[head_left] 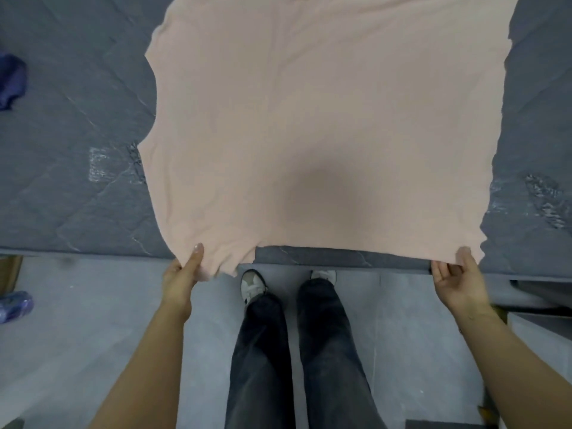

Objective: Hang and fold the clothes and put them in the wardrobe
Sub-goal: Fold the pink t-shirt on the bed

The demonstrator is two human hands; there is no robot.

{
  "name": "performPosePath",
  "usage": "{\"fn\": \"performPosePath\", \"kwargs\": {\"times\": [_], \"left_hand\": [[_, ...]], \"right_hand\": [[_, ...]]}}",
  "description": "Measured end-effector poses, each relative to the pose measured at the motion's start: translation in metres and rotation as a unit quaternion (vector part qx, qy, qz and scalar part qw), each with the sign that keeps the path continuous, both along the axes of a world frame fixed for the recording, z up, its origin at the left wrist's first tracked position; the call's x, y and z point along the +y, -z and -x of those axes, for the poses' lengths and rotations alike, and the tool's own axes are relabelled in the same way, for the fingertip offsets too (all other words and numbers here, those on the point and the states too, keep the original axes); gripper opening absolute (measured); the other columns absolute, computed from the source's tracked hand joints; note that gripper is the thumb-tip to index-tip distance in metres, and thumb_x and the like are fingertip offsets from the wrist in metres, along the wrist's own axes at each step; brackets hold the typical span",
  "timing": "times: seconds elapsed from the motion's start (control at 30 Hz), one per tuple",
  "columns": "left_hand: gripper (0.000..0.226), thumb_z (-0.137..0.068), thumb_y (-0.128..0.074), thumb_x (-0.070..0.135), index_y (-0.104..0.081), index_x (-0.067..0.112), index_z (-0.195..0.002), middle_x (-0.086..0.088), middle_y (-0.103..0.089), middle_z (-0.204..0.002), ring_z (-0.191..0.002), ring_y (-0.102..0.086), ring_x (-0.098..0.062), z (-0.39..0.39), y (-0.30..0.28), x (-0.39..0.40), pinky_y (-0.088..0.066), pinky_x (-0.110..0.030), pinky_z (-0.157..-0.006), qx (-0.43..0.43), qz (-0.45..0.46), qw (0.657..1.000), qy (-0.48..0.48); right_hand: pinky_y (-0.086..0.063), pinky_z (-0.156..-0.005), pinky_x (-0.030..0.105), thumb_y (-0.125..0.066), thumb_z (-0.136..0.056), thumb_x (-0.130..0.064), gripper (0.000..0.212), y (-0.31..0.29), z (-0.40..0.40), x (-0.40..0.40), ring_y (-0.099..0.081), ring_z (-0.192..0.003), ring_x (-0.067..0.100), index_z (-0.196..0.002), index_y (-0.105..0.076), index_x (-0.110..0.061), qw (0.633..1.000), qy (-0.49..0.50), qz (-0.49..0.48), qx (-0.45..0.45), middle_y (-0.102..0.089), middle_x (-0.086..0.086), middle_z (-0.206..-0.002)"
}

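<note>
A pale pink garment (325,125) lies spread flat over a grey quilted bed (71,168), filling the middle of the view from 12 o'clock down to the bed's near edge. The left hand (182,274), at about 7 o'clock from the garment's centre, pinches the near left corner, thumb on top and fingers (198,252) curled under the cloth, where the fabric bunches and hangs slightly over the edge. The right hand (458,280), at about 5 o'clock, holds the near right corner with the thumb over the hem and the fingers curled beneath. Between the hands the hem runs straight along the bed's edge. Below, at 6 o'clock, dark trousers (263,351) and pale shoes (253,284) stand on a grey floor (418,335). At 9 o'clock a purple crumpled item (10,82), perhaps another garment, sits on the bed.
</note>
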State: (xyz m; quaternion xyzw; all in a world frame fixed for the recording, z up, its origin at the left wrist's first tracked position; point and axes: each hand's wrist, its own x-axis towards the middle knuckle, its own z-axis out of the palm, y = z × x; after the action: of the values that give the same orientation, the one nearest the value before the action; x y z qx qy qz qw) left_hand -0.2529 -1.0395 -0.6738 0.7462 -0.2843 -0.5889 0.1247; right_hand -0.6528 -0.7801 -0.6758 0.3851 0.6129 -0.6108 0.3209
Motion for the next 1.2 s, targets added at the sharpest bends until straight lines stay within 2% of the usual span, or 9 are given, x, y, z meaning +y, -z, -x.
{"fn": "performPosePath", "kwargs": {"times": [0.1,0.2,0.3,0.4,0.57,0.7,0.83,1.03,1.2], "left_hand": [[0.047,-0.089,-0.068,0.032,-0.059,0.007,-0.128,-0.001,-0.067,-0.119,-0.11,-0.063,-0.018,0.001,-0.011,0.004,-0.044,-0.035,-0.103,0.02,-0.04,0.999,0.011],[0.039,-0.092,-0.064,0.025,-0.059,0.006,-0.126,-0.005,-0.069,-0.118,-0.104,-0.066,-0.017,0.001,-0.029,0.001,-0.047,-0.034,-0.095,0.053,-0.039,0.997,-0.043],[0.035,-0.093,-0.062,0.02,-0.061,0.009,-0.127,-0.004,-0.068,-0.123,-0.11,-0.066,-0.017,0.007,-0.053,-0.014,-0.049,-0.035,-0.095,0.105,-0.033,0.992,-0.055],[0.038,-0.094,-0.059,0.014,-0.058,0.007,-0.131,-0.006,-0.066,-0.125,-0.115,-0.063,-0.02,0.025,-0.077,-0.041,-0.05,-0.039,-0.1,0.142,-0.028,0.987,-0.063],[0.022,-0.098,-0.05,0.009,-0.072,0.007,-0.096,-0.007,-0.074,-0.091,-0.077,-0.072,-0.014,0.08,-0.111,-0.116,-0.06,-0.026,-0.065,0.201,0.005,0.974,-0.101],[0.028,-0.099,-0.05,0.009,-0.059,-0.004,-0.122,-0.011,-0.072,-0.094,-0.081,-0.071,-0.017,0.132,-0.11,-0.18,-0.06,-0.029,-0.074,0.228,0.037,0.969,-0.089],[0.017,-0.098,-0.053,0.014,-0.066,0.01,-0.088,-0.003,-0.069,-0.09,-0.082,-0.068,-0.015,0.155,-0.086,-0.203,-0.058,-0.032,-0.083,0.265,0.055,0.957,-0.103],[0.017,-0.1,-0.047,0.009,-0.059,0.01,-0.088,-0.002,-0.067,-0.087,-0.08,-0.063,-0.008,0.14,-0.032,-0.135,-0.048,-0.024,-0.099,0.124,-0.007,0.982,-0.144],[0.032,-0.101,-0.048,0.01,-0.051,0.002,-0.132,-0.01,-0.056,-0.133,-0.127,-0.052,-0.021,0.135,-0.006,-0.092,-0.04,-0.027,-0.107,0.157,-0.039,0.965,-0.205]], "right_hand": [[-0.042,-0.106,0.025,-0.049,-0.1,-0.035,0.016,0.002,-0.001,0.003,-0.062,-0.098,0.003,-0.102,-0.06,-0.023,0.998,-0.06,-0.001,-0.009,-0.072,-0.012,-0.093],[-0.039,-0.107,0.022,-0.043,-0.103,-0.032,0.018,0.0,0.002,0.006,-0.06,-0.093,0.004,-0.101,-0.056,-0.02,0.997,-0.06,-0.037,-0.02,-0.064,-0.006,-0.117],[-0.043,-0.097,0.022,-0.035,-0.106,-0.031,0.019,-0.008,0.006,0.004,-0.057,-0.119,0.013,-0.113,-0.049,-0.02,0.996,-0.062,-0.061,-0.018,-0.048,0.0,-0.145],[-0.048,-0.089,0.016,-0.03,-0.106,-0.023,0.024,-0.026,0.019,-0.012,-0.059,-0.112,0.008,-0.105,-0.054,-0.024,0.997,-0.055,-0.045,-0.007,-0.058,-0.006,-0.126],[-0.051,-0.068,0.011,-0.046,-0.074,-0.014,0.014,-0.059,0.064,-0.059,-0.064,-0.057,-0.003,-0.081,-0.054,-0.024,0.999,0.017,0.025,0.017,-0.065,-0.014,-0.06],[-0.053,-0.063,0.013,-0.049,-0.058,-0.02,0.029,-0.066,0.105,-0.1,-0.07,-0.069,-0.001,-0.086,-0.057,-0.022,0.997,0.009,0.062,0.039,-0.071,-0.013,-0.067],[-0.057,-0.07,0.021,-0.04,-0.093,-0.016,0.019,-0.047,0.126,-0.136,-0.071,-0.081,0.007,-0.081,-0.055,-0.019,0.996,0.021,0.073,0.04,-0.071,-0.008,-0.076],[-0.042,-0.057,0.017,-0.035,-0.084,-0.005,0.027,-0.022,0.096,-0.133,-0.039,-0.048,0.008,-0.063,-0.031,-0.021,0.998,-0.061,-0.032,-0.014,-0.041,-0.007,-0.047],[-0.048,-0.093,0.019,-0.043,-0.103,-0.02,0.017,0.001,0.056,-0.101,-0.059,-0.081,0.006,-0.097,-0.057,-0.013,0.998,-0.038,-0.041,-0.001,-0.056,-0.001,-0.09]]}}
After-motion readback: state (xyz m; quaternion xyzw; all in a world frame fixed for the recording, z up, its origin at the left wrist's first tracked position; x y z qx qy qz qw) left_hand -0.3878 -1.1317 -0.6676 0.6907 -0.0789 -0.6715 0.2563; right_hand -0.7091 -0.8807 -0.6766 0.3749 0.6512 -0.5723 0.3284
